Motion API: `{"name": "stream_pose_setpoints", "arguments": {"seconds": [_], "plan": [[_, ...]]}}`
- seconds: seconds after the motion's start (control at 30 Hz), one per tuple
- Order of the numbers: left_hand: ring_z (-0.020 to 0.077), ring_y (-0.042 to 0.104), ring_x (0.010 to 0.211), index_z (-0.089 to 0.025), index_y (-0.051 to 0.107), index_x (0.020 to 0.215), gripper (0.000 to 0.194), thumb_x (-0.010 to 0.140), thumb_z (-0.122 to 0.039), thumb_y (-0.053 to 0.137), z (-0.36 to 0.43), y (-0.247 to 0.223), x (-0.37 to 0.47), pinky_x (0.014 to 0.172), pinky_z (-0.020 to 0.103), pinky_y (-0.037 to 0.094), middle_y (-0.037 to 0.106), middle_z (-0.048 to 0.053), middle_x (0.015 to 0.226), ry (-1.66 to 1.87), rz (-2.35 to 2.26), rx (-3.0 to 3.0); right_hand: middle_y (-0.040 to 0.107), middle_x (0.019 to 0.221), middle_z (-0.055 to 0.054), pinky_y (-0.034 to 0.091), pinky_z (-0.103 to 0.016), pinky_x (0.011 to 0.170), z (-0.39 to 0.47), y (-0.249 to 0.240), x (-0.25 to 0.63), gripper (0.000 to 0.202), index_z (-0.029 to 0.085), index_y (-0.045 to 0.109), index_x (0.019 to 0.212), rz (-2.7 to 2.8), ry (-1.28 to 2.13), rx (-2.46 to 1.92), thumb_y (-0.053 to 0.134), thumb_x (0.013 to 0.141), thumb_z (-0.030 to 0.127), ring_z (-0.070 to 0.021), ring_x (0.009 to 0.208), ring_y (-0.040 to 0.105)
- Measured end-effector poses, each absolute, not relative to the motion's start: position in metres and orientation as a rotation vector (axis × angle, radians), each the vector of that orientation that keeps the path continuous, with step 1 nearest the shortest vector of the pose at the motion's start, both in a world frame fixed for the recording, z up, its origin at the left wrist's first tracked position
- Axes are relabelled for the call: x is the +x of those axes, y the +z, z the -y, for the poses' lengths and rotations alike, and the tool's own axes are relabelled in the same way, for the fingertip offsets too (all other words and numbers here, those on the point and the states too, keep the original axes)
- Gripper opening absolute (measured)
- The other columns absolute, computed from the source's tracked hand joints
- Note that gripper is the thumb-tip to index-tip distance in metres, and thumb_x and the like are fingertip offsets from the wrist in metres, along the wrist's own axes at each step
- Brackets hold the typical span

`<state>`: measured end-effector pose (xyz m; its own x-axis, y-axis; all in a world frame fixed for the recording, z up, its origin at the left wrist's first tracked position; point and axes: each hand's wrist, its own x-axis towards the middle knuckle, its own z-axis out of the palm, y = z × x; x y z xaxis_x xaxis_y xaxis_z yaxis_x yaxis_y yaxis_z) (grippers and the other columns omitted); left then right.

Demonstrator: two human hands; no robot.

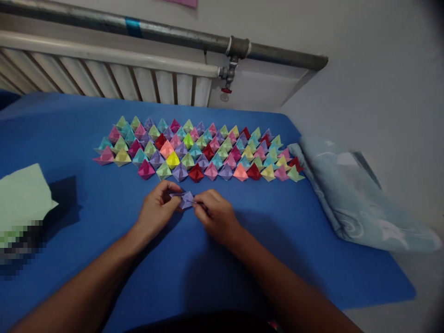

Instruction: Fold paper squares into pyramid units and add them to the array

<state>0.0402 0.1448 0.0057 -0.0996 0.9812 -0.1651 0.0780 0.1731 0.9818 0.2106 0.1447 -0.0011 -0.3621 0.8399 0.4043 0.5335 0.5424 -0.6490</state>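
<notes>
Head view: lavender origami boat [187,200] sits mid-frame, just below the rows of origami boats [208,151]. Left hand [156,206] has fingers clamped on its left end, thumb on top; right hand [217,216] has fingers pinched together on the right tip. Exact grip under the paper: can't tell, fingers cover it.

Main risk, my read: tearing or creasing. Paper looks thin, both ends pinched, so an outward pull could split a tip or open the folds; pushing inward could buckle the middle. Left thumb lies on the paper, so too much pressure there could flatten that end.

Second risk: knocking the rows. Left hand's upper knuckles are near the dark pink boat [146,170] and its neighbors at the lower edge of the group. A forward slip could shove these, and since the boats are packed close, one bump could pass on to others. They look light, so even a sleeve or forearm brush might shift them.

Left edge of frame: pale green paper [24,199], raised corner, lower part pixelated, can't tell what's under it. If it slid toward the left forearm it could get crumpled.

Right side: folded blanket [354,199] just beside the rightmost boats. If it sagged or got nudged left, that end of the group could be crushed. Blue surface [145,277] looks like fabric; any tug could disturb the rows.
</notes>
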Motion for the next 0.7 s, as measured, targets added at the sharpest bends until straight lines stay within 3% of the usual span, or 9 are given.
{"name": "stream_pose_setpoints", "arguments": {"seconds": [0.17, 0.37, 0.7], "plan": [[0.02, 0.067, 0.088, -0.02, 0.066, 0.094, 0.027, 0.071, -0.035, 0.066, -0.142, 0.011, 0.038, 0.077, 0.033, 0.052, 0.07, 0.004, 0.095, 1.105, -1.448, 1.333, 0.066, 0.089, -0.005, 0.049, -0.026, 0.081, -0.149, -0.001, 0.216, 0.015, 0.02, 0.064, 0.092, 2.086, 0.511, -1.055, 0.05, 0.091, 0.014, -0.016, 0.087, 0.063], [0.0199, 0.066, 0.082, -0.021, 0.072, 0.096, 0.027, 0.076, -0.035, 0.06, -0.147, 0.008, 0.03, 0.076, 0.034, 0.052, 0.072, 0.005, 0.092, 0.985, -1.384, 1.501, 0.066, 0.091, -0.005, 0.05, -0.027, 0.082, -0.151, 0.001, 0.22, 0.017, 0.021, 0.063, 0.095, 2.132, 0.584, -0.956, 0.049, 0.09, 0.012, -0.0156, 0.089, 0.063], [0.0141, 0.062, 0.067, -0.02, 0.074, 0.09, 0.02, 0.082, -0.03, 0.059, -0.145, 0.007, 0.027, 0.061, 0.026, 0.046, 0.068, 0.001, 0.078, 0.865, -1.318, 1.837, 0.066, 0.09, -0.004, 0.051, -0.029, 0.081, -0.154, 0.0, 0.221, 0.011, 0.021, 0.062, 0.094, 2.043, 0.721, -0.928, 0.052, 0.092, 0.017, -0.0148, 0.087, 0.063]]}}
